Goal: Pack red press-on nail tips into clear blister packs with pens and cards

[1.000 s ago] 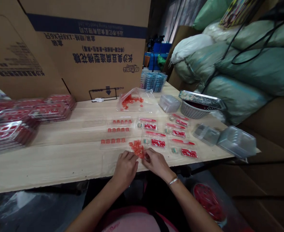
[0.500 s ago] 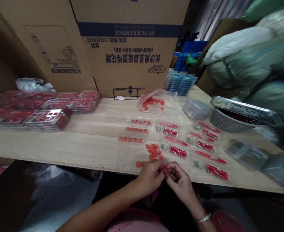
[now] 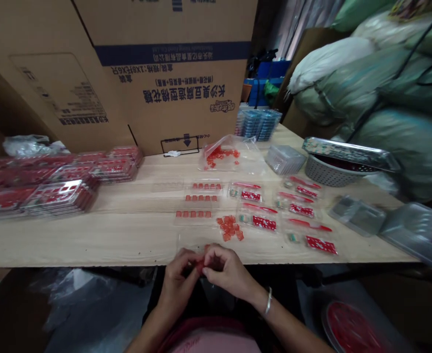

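At the table's front edge, my left hand [image 3: 179,274] and my right hand [image 3: 225,269] meet with closed fingertips. Between them they pinch small red see-through pieces [image 3: 200,265], mostly covered by the fingers. Just behind my hands lies a clear plastic tray [image 3: 188,238], partly hidden by them. To its right is a loose pile of similar red pieces [image 3: 228,228]. Farther back, more of these stand in rows: a near row [image 3: 194,214], a middle row [image 3: 201,198] and a far row [image 3: 206,187], each in a clear tray.
On the right, clear trays [image 3: 260,214] hold red knives and red patterned packets. An open bag of red pieces [image 3: 221,157] lies behind. Stacked filled packs [image 3: 60,193] stand left, a large carton [image 3: 172,98] at the back, a grey basket [image 3: 333,171] at the right.
Both hands have shifted left and closer to my body, still pinching the red pieces together. A red piece in the near tray is now mostly hidden behind them. The camera view has turned slightly.
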The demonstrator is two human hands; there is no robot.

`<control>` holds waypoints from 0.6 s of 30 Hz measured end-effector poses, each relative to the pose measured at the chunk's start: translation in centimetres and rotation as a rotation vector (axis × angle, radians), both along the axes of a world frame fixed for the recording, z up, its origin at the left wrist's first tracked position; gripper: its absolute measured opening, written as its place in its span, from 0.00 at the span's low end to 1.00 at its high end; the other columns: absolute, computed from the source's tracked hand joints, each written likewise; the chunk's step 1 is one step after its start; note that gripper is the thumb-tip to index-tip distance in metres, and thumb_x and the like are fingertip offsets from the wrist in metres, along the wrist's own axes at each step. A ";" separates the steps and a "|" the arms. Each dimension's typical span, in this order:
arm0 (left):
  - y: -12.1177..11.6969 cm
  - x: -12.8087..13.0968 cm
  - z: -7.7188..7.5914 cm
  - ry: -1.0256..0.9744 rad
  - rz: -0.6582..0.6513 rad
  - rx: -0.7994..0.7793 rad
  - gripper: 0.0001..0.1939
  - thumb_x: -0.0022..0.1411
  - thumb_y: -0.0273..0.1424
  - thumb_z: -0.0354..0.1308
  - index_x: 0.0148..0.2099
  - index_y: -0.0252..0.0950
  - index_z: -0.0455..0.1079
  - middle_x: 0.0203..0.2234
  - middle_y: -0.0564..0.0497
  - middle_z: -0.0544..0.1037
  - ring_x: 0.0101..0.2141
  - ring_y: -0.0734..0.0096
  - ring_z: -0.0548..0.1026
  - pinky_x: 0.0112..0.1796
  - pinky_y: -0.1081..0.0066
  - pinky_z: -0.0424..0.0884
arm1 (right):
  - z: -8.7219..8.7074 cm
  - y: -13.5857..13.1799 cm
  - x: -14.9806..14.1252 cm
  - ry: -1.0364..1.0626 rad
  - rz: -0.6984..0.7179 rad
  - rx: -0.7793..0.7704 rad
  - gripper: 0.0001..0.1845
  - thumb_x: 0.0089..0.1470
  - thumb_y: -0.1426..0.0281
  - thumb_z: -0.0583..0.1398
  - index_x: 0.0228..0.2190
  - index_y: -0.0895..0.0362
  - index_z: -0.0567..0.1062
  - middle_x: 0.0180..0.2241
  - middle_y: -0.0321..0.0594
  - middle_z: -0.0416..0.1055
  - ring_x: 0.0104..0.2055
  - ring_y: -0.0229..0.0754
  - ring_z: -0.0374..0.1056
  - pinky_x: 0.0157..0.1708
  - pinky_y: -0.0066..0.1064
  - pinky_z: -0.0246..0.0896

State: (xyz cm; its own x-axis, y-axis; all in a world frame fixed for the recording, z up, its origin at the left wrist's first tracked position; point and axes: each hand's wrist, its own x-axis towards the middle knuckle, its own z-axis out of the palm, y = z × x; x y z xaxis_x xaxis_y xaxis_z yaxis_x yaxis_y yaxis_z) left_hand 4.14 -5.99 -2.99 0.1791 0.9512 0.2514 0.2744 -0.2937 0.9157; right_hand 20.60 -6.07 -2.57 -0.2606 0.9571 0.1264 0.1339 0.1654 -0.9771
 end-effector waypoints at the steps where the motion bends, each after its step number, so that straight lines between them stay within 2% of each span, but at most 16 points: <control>1: 0.8 -0.4 -0.1 0.067 0.029 0.071 0.09 0.55 0.30 0.59 0.40 0.38 0.74 0.30 0.51 0.77 0.32 0.69 0.73 0.33 0.71 0.70 | 0.0 0.8 -0.2 -0.103 -0.015 0.112 0.05 0.46 0.77 0.59 0.24 0.57 0.67 0.26 0.33 0.65 0.27 0.34 0.63 0.28 0.24 0.59; 4: 3.0 -1.6 -0.9 0.240 0.007 0.212 0.14 0.54 0.27 0.58 0.45 0.40 0.73 0.36 0.49 0.78 0.37 0.65 0.74 0.39 0.66 0.70 | -0.2 3.0 -0.4 -0.481 0.003 0.435 0.06 0.50 0.80 0.58 0.25 0.57 0.70 0.29 0.37 0.68 0.33 0.38 0.64 0.34 0.28 0.61; 6: 3.9 -2.0 -1.6 0.337 -0.060 0.261 0.12 0.56 0.27 0.56 0.43 0.41 0.73 0.36 0.49 0.79 0.38 0.63 0.74 0.40 0.64 0.70 | -0.5 3.8 -0.4 -0.667 0.052 0.523 0.05 0.52 0.79 0.59 0.27 0.58 0.71 0.29 0.39 0.70 0.34 0.40 0.65 0.36 0.30 0.61; 8: 4.4 -2.1 -2.3 0.409 -0.089 0.302 0.10 0.58 0.27 0.55 0.42 0.41 0.74 0.35 0.50 0.80 0.37 0.63 0.74 0.39 0.64 0.69 | -0.8 3.9 0.1 -0.735 0.065 0.554 0.04 0.53 0.78 0.60 0.29 0.57 0.73 0.30 0.39 0.72 0.35 0.41 0.66 0.38 0.31 0.62; 11: 4.4 -1.8 -2.8 0.486 -0.089 0.345 0.08 0.61 0.29 0.54 0.39 0.41 0.74 0.34 0.50 0.80 0.36 0.63 0.74 0.37 0.64 0.67 | -1.2 3.3 2.0 -0.748 -0.053 0.596 0.06 0.54 0.78 0.59 0.32 0.57 0.73 0.34 0.39 0.73 0.38 0.41 0.66 0.41 0.33 0.62; 14: 4.2 -1.6 -2.7 0.561 -0.064 0.378 0.06 0.60 0.29 0.55 0.38 0.41 0.73 0.35 0.49 0.80 0.36 0.62 0.74 0.36 0.63 0.66 | -1.6 2.9 4.4 -0.873 -0.215 0.616 0.08 0.54 0.80 0.57 0.32 0.56 0.73 0.34 0.41 0.72 0.38 0.44 0.66 0.42 0.36 0.62; 18: 3.8 -1.0 -2.0 0.593 0.052 0.494 0.06 0.60 0.28 0.55 0.37 0.40 0.73 0.37 0.48 0.79 0.38 0.59 0.73 0.37 0.61 0.65 | -2.2 3.3 6.2 -0.964 -0.215 0.626 0.08 0.55 0.80 0.54 0.29 0.56 0.70 0.32 0.42 0.69 0.36 0.43 0.65 0.36 0.33 0.63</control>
State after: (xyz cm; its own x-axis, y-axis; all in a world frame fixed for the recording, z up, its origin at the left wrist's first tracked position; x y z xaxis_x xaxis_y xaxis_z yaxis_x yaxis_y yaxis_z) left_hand 3.19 -2.20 -4.96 0.3744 0.7647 0.5245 0.7028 -0.6030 0.3775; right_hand 26.85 -2.76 -4.80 -0.3462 0.8340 0.4296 0.8592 0.4658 -0.2117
